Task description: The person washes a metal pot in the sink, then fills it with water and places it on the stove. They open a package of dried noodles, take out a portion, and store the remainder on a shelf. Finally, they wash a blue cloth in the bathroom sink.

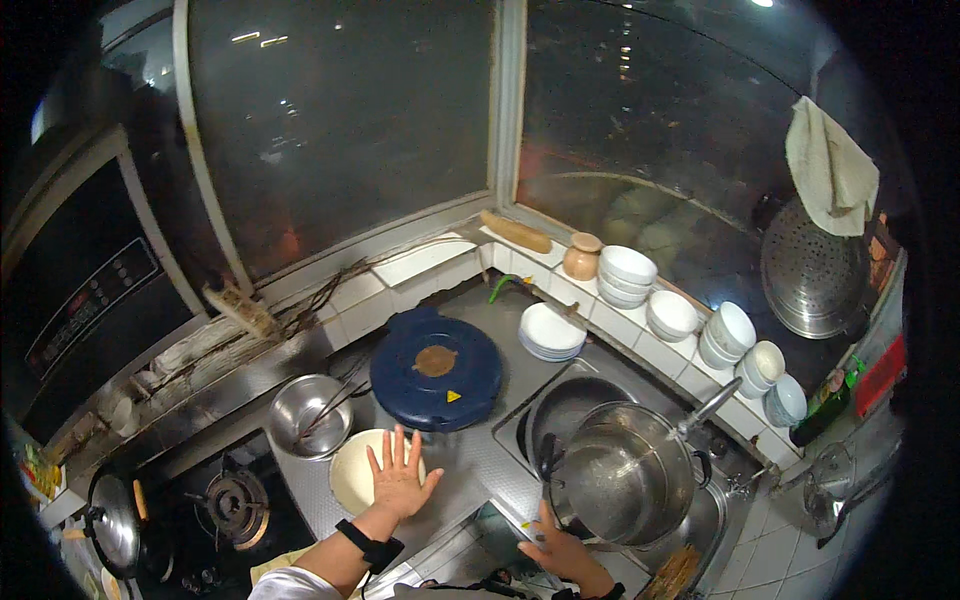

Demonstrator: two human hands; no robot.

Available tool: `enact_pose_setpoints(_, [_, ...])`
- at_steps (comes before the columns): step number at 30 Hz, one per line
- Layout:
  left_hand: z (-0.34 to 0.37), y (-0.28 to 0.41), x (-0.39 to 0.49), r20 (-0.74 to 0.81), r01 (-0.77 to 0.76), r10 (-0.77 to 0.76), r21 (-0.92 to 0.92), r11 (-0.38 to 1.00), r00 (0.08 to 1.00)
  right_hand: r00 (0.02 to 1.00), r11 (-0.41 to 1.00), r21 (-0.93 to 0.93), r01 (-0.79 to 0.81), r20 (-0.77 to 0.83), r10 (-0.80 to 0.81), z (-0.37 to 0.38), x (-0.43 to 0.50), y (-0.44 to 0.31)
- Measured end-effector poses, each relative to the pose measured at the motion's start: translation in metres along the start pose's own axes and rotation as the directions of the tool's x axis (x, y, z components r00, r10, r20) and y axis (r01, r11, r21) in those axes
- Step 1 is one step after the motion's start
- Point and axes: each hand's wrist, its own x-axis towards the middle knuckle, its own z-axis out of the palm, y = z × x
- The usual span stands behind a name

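Observation:
My left hand (401,484) is spread wide, palm down, over the right side of a cream-coloured bowl (349,472). Whether it touches the rim, I cannot tell. Nothing is held in it. My right hand (562,551) is at the front edge of the sink, below a large metal pot (626,480), its fingers apart with nothing visible between them. The pot rests in the steel sink (720,517) under the tap (705,412), overlapping a dark pan (570,397). Left of the cream bowl is a stainless steel bowl (304,409) with thin utensils leaning in it.
A blue round electric appliance (465,360) sits behind the bowls. White plates (553,326) are stacked by the sink. Several white bowls (628,270) line the tiled ledge. A gas burner (232,502) and lidded pan (112,525) are at left. A brush (675,570) lies at the sink's front.

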Motion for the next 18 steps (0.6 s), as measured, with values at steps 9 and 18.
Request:
enact_pose_setpoints(9, [0.05,0.014,-0.032,0.2,-0.05,0.061,-0.059,0.997,0.978,0.937,0.921,-0.388,-0.018,0.314,0.15,0.013,-0.01,0.038])
enact_pose_setpoints(18, [0.001,-0.035,-0.007,-0.184,0.061,-0.064,-0.024,0.998,0.981,0.991,0.981,-0.142,0.133,0.009,-0.133,0.008,-0.007,0.01])
